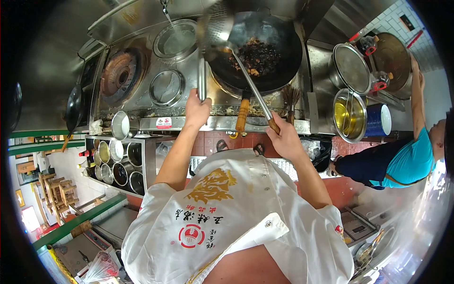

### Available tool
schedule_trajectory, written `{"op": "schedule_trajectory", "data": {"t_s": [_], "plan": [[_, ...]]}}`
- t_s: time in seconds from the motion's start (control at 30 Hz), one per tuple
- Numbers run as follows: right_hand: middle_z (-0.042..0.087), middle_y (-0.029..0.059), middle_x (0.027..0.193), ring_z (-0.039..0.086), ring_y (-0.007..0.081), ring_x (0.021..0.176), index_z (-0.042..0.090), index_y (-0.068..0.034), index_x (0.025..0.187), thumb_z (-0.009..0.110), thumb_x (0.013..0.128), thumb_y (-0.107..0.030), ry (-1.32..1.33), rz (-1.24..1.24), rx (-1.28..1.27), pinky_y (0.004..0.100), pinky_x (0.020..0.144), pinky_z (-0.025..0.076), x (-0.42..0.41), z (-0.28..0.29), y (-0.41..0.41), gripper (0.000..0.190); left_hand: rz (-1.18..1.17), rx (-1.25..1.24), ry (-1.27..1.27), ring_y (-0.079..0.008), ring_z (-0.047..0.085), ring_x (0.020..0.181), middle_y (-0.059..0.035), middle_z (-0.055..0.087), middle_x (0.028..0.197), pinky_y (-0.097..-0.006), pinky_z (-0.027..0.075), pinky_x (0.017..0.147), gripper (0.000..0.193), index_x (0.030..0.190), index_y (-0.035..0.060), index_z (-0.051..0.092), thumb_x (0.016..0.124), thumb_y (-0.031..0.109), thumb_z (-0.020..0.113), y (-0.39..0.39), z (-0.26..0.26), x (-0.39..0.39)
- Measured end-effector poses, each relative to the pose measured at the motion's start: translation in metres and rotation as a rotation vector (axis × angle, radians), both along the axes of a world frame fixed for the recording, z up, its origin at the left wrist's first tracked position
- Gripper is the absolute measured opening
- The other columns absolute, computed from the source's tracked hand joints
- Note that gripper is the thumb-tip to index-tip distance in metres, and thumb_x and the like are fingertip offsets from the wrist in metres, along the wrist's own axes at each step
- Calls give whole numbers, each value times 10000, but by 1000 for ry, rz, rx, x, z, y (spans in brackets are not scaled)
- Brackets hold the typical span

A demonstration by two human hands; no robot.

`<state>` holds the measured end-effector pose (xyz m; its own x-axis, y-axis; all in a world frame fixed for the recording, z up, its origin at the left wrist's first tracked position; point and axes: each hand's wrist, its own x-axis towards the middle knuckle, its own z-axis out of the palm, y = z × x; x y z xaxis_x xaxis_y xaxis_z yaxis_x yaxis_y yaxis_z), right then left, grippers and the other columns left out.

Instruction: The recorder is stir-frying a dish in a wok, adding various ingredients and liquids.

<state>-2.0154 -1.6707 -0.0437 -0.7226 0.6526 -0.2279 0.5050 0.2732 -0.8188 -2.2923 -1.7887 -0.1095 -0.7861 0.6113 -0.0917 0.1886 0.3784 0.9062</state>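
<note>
My left hand [198, 108] grips the metal handle of a perforated strainer [217, 26], whose blurred bowl is held up over the left rim of a black wok [291, 67]. In my right hand [283, 136] is the wooden end of a long-handled metal ladle [252, 83], its head close to the strainer. Dark pieces of food [262, 56] with some brown bits lie in the wok, and faint steam rises. The wok's wooden handle [243, 114] points towards me, with neither hand on it.
Water runs into a round basin [175, 41] behind a second basin [166, 88]. An unused burner [123, 76] is far left. Seasoning containers [120, 174] stand at left; a bowl of yellow oil [349, 115] and a bamboo brush [291, 103] at right. A person [400, 159] reaches towards a large pot.
</note>
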Motion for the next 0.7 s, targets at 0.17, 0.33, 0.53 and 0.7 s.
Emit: {"op": "schedule_trajectory", "data": {"t_s": [0.17,0.33,0.53,0.7], "plan": [[634,273,850,614,472,851,482,68,1336,587,896,-148,-118,17,84,435,734,496,31,-27,33,501,335,278,-597,-110,476,471,-31,511,662,-280,414,404,136,917,53,483,832,28,586,-55,-12,-11],[639,287,872,639,450,869,514,74,1305,585,915,-174,-138,-76,179,417,717,503,-4,-45,57,468,460,342,-904,-109,468,474,-38,509,658,-276,398,408,131,858,44,495,851,45,626,-116,-77,-37],[611,209,761,625,318,689,531,43,1309,621,907,-161,-162,155,159,363,666,487,22,-17,73,460,291,-46,-388,-197,598,626,-90,622,775,-357,515,569,294,1016,-27,594,925,249,639,-184,-147,-50],[607,214,726,619,348,669,588,-6,1229,604,904,-186,-153,5,337,383,633,485,10,-18,101,372,38,-88,-389,-263,623,987,-132,628,1084,-388,499,867,599,1234,-2,549,885,465,687,-53,-62,30]]}}
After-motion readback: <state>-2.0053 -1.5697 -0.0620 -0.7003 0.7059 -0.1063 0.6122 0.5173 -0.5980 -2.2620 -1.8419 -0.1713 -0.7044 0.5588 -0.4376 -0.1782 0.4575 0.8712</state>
